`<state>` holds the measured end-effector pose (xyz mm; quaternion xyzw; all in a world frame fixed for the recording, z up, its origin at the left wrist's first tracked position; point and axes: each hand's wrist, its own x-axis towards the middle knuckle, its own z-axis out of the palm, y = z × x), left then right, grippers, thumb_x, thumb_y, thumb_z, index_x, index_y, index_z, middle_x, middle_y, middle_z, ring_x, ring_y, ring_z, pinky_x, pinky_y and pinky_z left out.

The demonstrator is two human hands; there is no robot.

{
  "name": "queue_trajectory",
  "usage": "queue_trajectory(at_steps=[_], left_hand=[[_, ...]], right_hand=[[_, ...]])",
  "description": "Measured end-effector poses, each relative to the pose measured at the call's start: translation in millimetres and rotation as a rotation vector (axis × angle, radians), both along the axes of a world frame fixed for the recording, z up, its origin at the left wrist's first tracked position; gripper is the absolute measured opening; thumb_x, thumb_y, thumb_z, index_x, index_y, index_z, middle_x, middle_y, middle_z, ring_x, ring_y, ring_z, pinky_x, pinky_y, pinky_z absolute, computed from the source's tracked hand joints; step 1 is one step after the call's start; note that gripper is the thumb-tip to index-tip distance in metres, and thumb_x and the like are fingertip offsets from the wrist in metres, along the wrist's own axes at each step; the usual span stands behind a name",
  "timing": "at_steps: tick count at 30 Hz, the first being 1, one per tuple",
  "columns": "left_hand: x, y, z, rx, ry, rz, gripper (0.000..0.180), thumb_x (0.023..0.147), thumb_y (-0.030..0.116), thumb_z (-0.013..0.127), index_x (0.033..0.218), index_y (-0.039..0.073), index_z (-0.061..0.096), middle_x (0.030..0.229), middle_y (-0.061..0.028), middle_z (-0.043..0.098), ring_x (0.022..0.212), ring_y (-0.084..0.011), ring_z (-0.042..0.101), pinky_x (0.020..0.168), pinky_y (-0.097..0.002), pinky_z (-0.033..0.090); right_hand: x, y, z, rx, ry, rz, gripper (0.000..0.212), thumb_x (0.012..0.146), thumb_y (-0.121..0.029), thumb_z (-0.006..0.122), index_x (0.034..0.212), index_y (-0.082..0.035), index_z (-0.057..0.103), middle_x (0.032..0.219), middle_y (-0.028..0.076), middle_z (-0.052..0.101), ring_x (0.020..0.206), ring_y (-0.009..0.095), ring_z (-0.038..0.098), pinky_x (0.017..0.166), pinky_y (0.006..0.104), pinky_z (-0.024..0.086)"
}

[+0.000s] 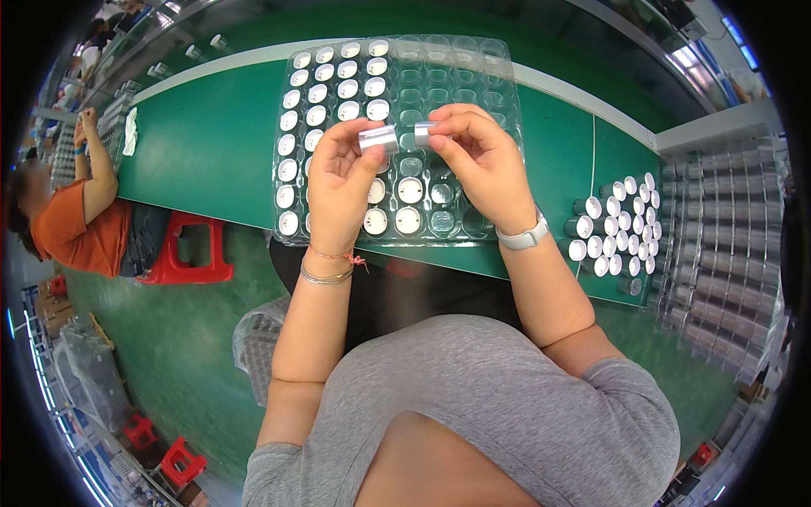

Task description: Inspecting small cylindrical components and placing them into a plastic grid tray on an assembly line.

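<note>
Between the fingers of my left hand [338,182] is a silver metal cylinder [378,139], lying sideways. My right hand [481,160] pinches a second, shorter-looking silver cylinder [424,133], partly covered by my fingertips. The two cylinders face each other end to end with a small gap. Both hands are above a clear plastic tray [465,78] with rows of round pockets. White-topped round pieces [378,87] fill the tray's left columns and a few pockets near its front; my hands hide some of the middle pockets.
To the right, a cluster of white-ended cylinders [623,221] stands on the green table [211,127]. Stacked clear trays [718,245] rise beyond the table's right end. At far left a person in an orange top [80,220] sits by a red stool [194,249]. A white cloth [130,132] lies nearby.
</note>
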<state>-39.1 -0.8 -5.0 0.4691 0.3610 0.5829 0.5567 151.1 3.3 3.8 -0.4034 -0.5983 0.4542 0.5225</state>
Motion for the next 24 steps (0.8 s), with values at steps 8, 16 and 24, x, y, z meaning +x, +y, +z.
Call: queue_trajectory(at_steps=[8,16,24], left_hand=[[4.2,-2.5,5.9,0.019,0.045,-0.033,0.046,0.087,-0.006,0.063,0.130,-0.004,0.047,0.123,-0.0156,0.058,0.110,-0.0183,0.058,0.092,-0.0283,0.049],[3.1,-2.8,6.6,0.005,0.103,-0.062,0.040,0.087,-0.007,0.063,0.126,-0.005,0.054,0.126,-0.0138,0.058,0.107,-0.0174,0.059,0.091,-0.0284,0.049],[1.6,-1.5,2.4,0.064,0.136,-0.073,0.042,0.087,-0.007,0.062,0.128,-0.004,0.053,0.128,-0.0137,0.057,0.110,-0.0183,0.058,0.093,-0.0299,0.049]], right_hand=[[-6.0,-3.4,5.2,0.038,-0.111,-0.041,0.051,0.082,0.011,0.063,0.130,0.000,0.053,0.120,0.011,0.057,0.113,0.022,0.059,0.098,0.0322,0.048],[-5.6,-3.8,6.6,0.006,-0.087,0.040,0.052,0.081,0.014,0.059,0.132,0.001,0.051,0.122,0.012,0.053,0.118,0.022,0.056,0.102,0.0331,0.047],[-3.6,-4.0,7.7,-0.002,-0.087,0.071,0.050,0.082,0.014,0.058,0.131,0.002,0.052,0.122,0.012,0.053,0.117,0.021,0.055,0.100,0.0326,0.048]])
